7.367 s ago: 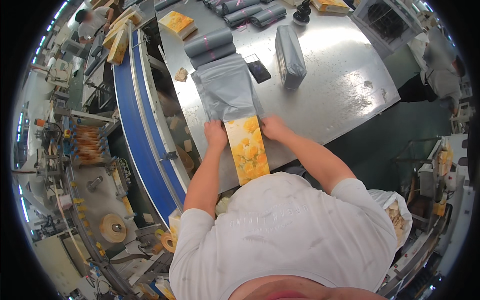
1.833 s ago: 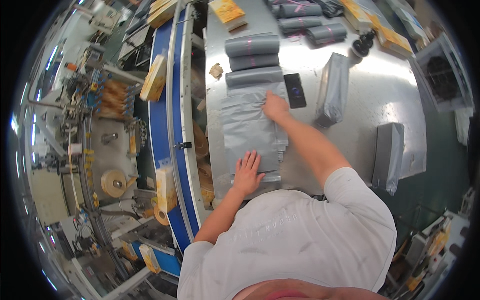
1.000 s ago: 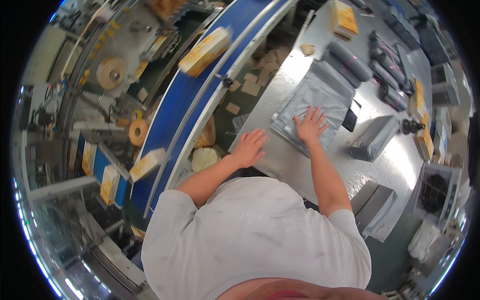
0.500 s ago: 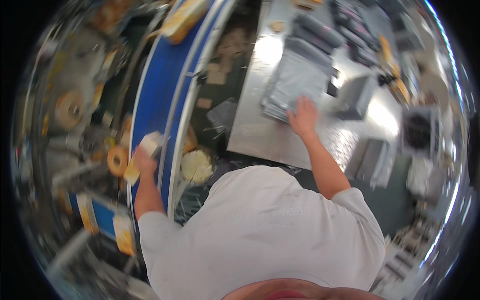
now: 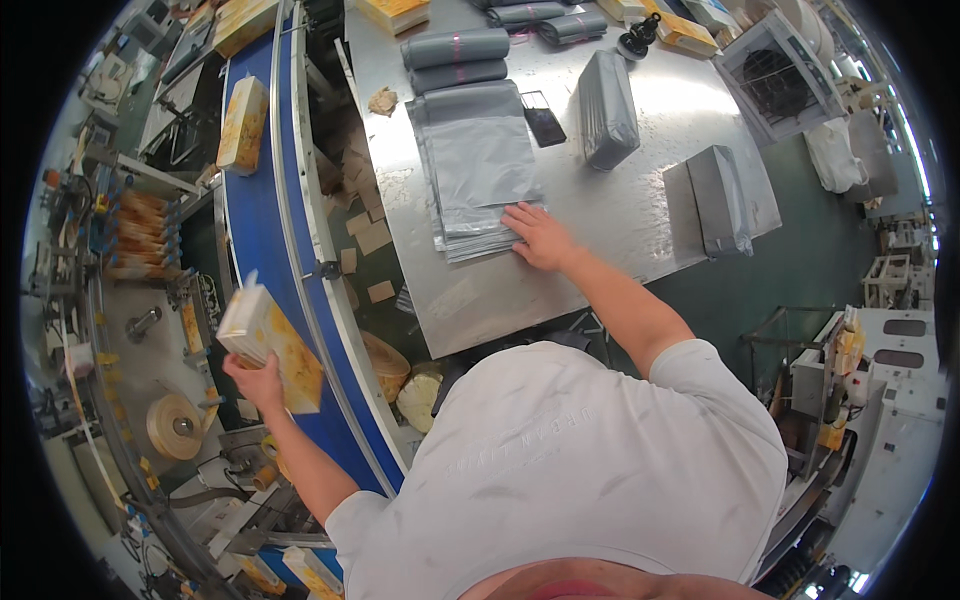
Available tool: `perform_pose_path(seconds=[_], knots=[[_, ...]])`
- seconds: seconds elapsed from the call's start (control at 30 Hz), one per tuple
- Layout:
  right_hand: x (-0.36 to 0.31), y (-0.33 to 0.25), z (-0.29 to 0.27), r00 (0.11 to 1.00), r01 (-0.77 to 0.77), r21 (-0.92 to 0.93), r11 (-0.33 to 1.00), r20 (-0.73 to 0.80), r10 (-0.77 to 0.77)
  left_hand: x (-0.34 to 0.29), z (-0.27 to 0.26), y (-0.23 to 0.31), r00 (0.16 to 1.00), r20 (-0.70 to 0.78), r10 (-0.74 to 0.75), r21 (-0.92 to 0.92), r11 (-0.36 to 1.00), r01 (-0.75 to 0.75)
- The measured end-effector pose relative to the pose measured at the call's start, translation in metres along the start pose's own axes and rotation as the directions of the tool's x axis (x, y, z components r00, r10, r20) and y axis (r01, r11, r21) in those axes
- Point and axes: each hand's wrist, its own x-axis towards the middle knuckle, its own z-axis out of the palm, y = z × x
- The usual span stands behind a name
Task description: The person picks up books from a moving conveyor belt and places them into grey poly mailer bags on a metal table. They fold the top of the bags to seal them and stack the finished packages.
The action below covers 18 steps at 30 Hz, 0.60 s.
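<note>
My left hand [image 5: 258, 382] grips the near end of a yellow-and-white tissue pack [image 5: 293, 362], held tilted over the blue conveyor belt [image 5: 262, 225]; a loose white flap of film sticks up at its top. On the metal table, my right hand [image 5: 543, 237] lies with fingers stretched across the near right corner of a stack of flat grey plastic bags [image 5: 480, 150]. The thumb side rests at the stack's edge, and nothing is closed in the fingers.
Another tissue pack [image 5: 243, 125] lies farther up the belt. Rolled grey bags [image 5: 455, 47], a dark phone [image 5: 544, 126], a standing grey wrapped bundle [image 5: 608, 110] and a second bundle [image 5: 708, 200] are on the metal table [image 5: 640, 215]. A fan [image 5: 780, 78] stands at the table's far right.
My view has turned right, so the table appears farther left. My left hand has lifted the tissue pack more into sight. The right hand stays at the bag stack's near edge.
</note>
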Motion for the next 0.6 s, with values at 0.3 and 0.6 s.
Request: perform_pose_path(seconds=[0.3, 0.6], knots=[[-0.017, -0.017, -0.035, 0.976, 0.054, 0.793, 0.607, -0.171, 0.136, -0.077, 0.134, 0.248, 0.655, 0.632, 0.414, -0.73, 0.601, 0.324], [-0.038, 0.015, -0.017, 0.939, -0.185, 0.848, 0.496, 0.004, 0.343, -0.152, 0.297, 0.321, 0.756, 0.519, 0.4, -0.484, 0.866, -0.125]])
